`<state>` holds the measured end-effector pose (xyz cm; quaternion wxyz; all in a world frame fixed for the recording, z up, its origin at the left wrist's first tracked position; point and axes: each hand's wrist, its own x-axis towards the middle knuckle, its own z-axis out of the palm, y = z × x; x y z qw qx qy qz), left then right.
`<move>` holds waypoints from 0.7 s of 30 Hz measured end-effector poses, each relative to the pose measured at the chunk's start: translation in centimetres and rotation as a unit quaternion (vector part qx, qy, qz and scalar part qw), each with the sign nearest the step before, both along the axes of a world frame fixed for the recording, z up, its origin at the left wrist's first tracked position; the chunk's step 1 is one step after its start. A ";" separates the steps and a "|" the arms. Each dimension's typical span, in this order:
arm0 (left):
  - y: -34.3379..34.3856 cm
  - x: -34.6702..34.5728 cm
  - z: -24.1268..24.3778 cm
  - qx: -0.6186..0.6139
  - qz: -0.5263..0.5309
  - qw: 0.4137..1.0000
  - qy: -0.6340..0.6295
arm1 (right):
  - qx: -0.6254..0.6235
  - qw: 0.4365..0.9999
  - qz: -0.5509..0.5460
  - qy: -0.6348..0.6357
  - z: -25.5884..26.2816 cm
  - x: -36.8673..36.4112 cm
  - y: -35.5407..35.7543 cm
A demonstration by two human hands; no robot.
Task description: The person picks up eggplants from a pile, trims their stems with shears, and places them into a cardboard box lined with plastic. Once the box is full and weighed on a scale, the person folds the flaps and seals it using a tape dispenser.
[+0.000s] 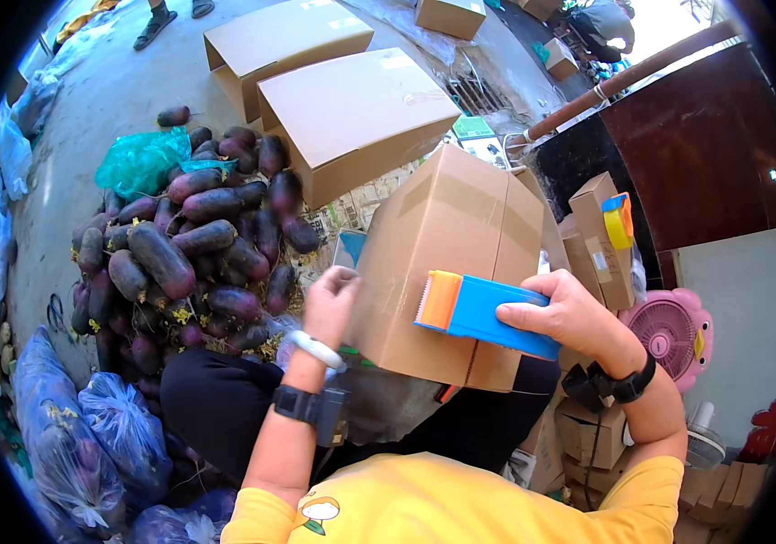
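Observation:
A taped cardboard box [447, 258] stands tilted in front of me, near my knees. My right hand [543, 314] grips a blue tape dispenser [496, 314] whose orange toothed head [439, 300] lies against or just over the box's near side. Beside the box's left side is my left hand [333, 299], slightly blurred, its fingers curled in. I see nothing in it, and whether it touches the cardboard is unclear.
Dark purple root vegetables [160, 258] lie heaped at left, with a green plastic bag [143, 160] on top. Two cardboard boxes [360, 105] [286, 34] stand beyond. Filled plastic bags [68, 435] sit front left. A pink fan [663, 340] and a second tape dispenser [619, 221] are at right.

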<state>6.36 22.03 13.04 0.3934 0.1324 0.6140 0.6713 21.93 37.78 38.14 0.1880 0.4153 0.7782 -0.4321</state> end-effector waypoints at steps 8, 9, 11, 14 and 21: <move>0.4 2.3 -0.7 -0.192 0.037 0.963 0.186 | 0.015 0.999 -0.014 -0.033 -0.7 -0.2 -0.5; -0.2 2.1 -1.3 -0.216 0.037 0.959 0.178 | 0.008 0.999 -0.014 -0.033 -0.8 -0.4 -0.5; -0.9 1.7 -3.0 -0.252 0.029 0.954 0.161 | 0.023 1.000 0.001 -0.018 -0.6 -0.4 -0.3; -1.7 1.9 1.3 -0.034 -0.020 0.999 0.025 | 0.019 1.000 0.003 -0.008 -1.0 0.4 0.0; -2.1 2.8 -3.7 0.066 -0.187 0.980 0.026 | 0.022 1.000 0.014 0.007 -1.2 0.1 0.1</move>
